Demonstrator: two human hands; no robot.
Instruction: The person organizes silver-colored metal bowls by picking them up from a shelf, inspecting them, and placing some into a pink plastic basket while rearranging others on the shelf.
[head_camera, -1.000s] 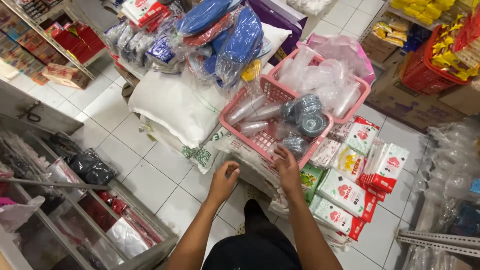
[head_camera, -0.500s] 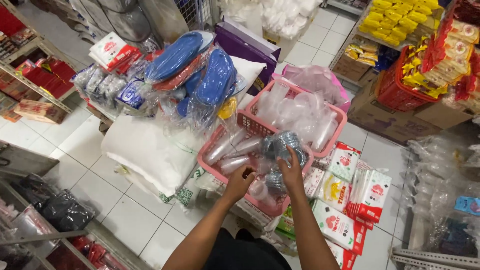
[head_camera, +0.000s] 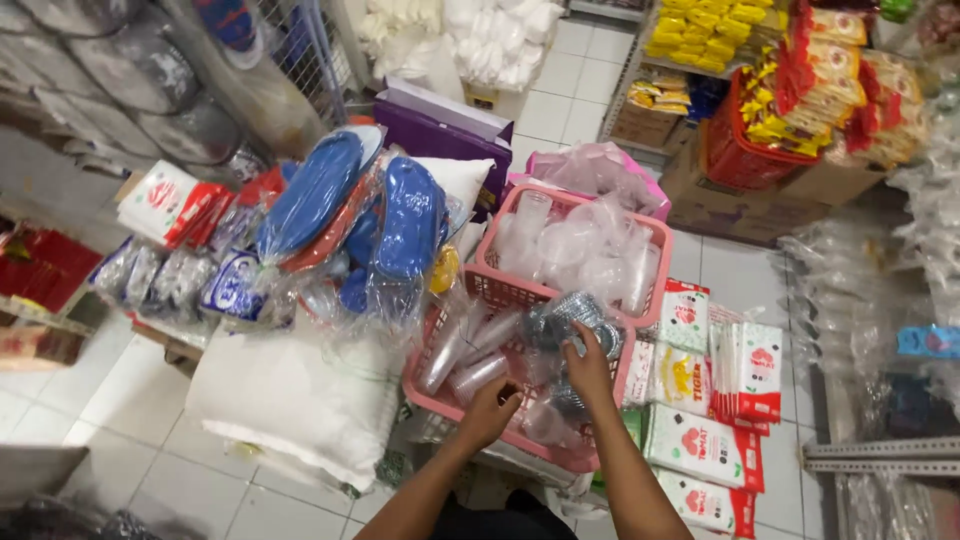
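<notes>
Both my hands are in the near pink basket (head_camera: 470, 395). Right hand (head_camera: 588, 362) is curled onto a clear bag of dark grey round pieces (head_camera: 560, 318) at the basket's far right corner; fingers wrapped over its near edge, gripping it. Left hand (head_camera: 490, 410) is lower in the same basket, fingers bent down into the clear wrapped packs (head_camera: 545, 425); can't tell if it has actually closed on 1. Sleeves of clear plastic cups (head_camera: 465, 355) lie at the basket's left end, just beside my left hand. A 2nd pink basket (head_camera: 500, 235) sits touching the far side, full of clear plastic cups in bags. Left of the near basket: white sack (head_camera: 290, 395), with bagged blue and red plates (head_camera: 350, 215) stacked above it. Right of the basket: red-and-white packets (head_camera: 715, 350) on the floor, just beside my right forearm.
</notes>
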